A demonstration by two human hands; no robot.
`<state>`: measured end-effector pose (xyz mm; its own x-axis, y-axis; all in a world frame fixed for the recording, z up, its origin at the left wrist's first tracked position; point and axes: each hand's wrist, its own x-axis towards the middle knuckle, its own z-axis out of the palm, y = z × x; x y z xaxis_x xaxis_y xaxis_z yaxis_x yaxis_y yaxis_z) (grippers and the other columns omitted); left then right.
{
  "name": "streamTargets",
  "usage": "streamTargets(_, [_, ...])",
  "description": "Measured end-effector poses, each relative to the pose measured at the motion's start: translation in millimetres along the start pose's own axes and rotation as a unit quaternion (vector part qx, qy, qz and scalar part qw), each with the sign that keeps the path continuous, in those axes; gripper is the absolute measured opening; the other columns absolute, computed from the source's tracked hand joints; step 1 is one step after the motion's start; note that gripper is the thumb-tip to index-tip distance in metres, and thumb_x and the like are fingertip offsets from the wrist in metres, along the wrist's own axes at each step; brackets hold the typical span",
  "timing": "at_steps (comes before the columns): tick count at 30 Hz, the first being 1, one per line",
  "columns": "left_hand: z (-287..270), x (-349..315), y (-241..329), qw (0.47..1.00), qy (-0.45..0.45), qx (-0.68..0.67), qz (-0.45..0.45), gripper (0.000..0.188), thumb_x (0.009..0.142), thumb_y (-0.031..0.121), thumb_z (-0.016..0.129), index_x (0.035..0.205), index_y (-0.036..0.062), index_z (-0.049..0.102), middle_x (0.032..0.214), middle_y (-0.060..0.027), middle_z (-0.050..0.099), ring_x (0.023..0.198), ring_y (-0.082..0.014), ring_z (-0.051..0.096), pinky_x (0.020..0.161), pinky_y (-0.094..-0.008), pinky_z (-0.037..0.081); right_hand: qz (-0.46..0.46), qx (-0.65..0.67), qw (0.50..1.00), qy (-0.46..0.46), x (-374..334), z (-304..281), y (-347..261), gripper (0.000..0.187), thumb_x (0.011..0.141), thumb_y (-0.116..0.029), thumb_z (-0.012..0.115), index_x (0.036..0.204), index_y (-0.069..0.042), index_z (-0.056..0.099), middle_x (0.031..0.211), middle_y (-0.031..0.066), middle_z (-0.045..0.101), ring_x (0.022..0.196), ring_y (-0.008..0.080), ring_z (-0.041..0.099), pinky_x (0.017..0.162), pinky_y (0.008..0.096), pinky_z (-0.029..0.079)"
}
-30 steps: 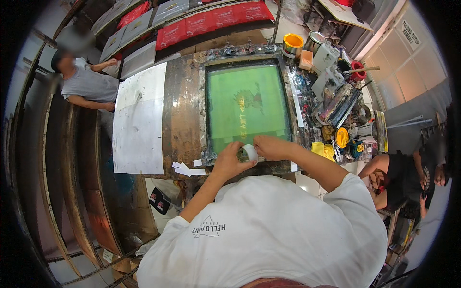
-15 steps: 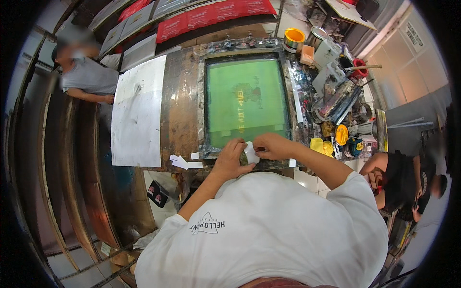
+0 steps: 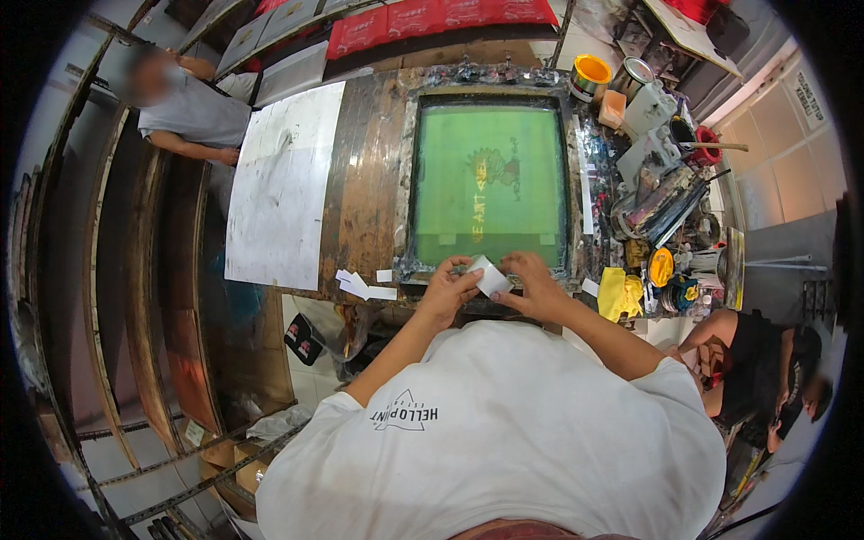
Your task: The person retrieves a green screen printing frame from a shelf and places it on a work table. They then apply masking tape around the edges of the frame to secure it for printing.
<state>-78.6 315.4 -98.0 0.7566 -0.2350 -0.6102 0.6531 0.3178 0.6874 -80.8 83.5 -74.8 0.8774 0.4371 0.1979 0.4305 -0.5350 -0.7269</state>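
Holding a pale tape roll at the near edge of the green screen, we have our left hand grasping the roll's left side between thumb and fingers. Our right hand is at the other side, fingers bent and thumb close to the roll's lower edge; we cannot tell whether it grips anything. The screen lies flat on a stained wooden table and shows yellow lettering and a dark figure. Left of the screen we see a large white sheet, and by its near left corner some white paper slips. To the screen's right are a yellow cloth, a can of yellow paint and a red tub. Beyond the screen, red packets lie in a row. Far left of it is a person in a light shirt.
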Motion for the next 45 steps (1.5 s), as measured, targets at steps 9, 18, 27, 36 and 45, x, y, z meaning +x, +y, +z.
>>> streamTargets(9, [-20.5, 9.2, 10.3, 0.985, 0.006, 0.1, 0.142, 0.017, 0.099, 0.019, 0.072, 0.102, 0.0028, 0.07, 0.097, -0.0026, 0.071, 0.091, -0.0108, 0.064, 0.08, -0.0278, 0.052, 0.066, 0.114, 0.97, -0.206, 19.3, -31.2, -17.9, 0.041, 0.1, -0.04, 0.066, 0.108, 0.001, 0.065, 0.101, 0.0215, 0.068, 0.098, 0.039, 0.064, 0.087, 0.0478, 0.049])
streamTargets(18, [-15.0, -0.2, 23.5, 0.945, 0.049, 0.128, 0.296, 0.019, 0.103, 0.018, 0.068, 0.106, -0.0001, 0.065, 0.099, -0.0035, 0.068, 0.089, -0.0085, 0.061, 0.082, -0.0252, 0.049, 0.093, 0.189, 0.953, -0.218, 35.8, -25.8, -13.3, 0.033, 0.098, -0.024, 0.072, 0.122, -0.003, 0.066, 0.122, 0.014, 0.069, 0.115, 0.0152, 0.061, 0.093, 0.0337, 0.05])
streamTargets(27, [-93.0, -26.7, 59.1, 0.934, 0.177, 0.14, 0.278, 0.018, 0.102, 0.017, 0.068, 0.104, 0.0004, 0.064, 0.096, -0.0032, 0.068, 0.086, -0.0081, 0.061, 0.08, -0.0248, 0.05, 0.167, 0.256, 0.952, 0.007, 186.6, 71.3, 73.3, 0.065, 0.097, -0.031, 0.07, 0.148, 0.003, 0.047, 0.149, 0.0209, 0.053, 0.131, 0.0327, 0.056, 0.105, 0.0435, 0.05])
streamTargets(36, [-166.1, -46.2, 60.6, 0.942, 0.228, 0.138, 0.203, 0.016, 0.102, 0.015, 0.068, 0.103, -0.0005, 0.063, 0.103, -0.0088, 0.073, 0.09, -0.0101, 0.065, 0.083, -0.0253, 0.051, 0.199, -0.083, 0.975, 0.054, 411.2, 138.5, 212.5, 0.11, 0.079, -0.083, 0.063, 0.148, 0.001, 0.049, 0.15, 0.0215, 0.05, 0.137, 0.0402, 0.047, 0.113, 0.0517, 0.039])
streamTargets(45, [-212.7, -38.1, 69.5, 0.946, 0.247, 0.091, 0.19, 0.014, 0.101, 0.013, 0.068, 0.103, -0.0003, 0.062, 0.108, -0.0128, 0.075, 0.091, -0.0105, 0.066, 0.084, -0.0254, 0.052, 0.241, -0.194, 0.949, 0.065, 460.7, 153.0, 202.4, 0.092, 0.079, -0.079, 0.064, 0.127, 0.0, 0.065, 0.133, 0.0163, 0.056, 0.128, 0.0362, 0.05, 0.107, 0.0578, 0.039])
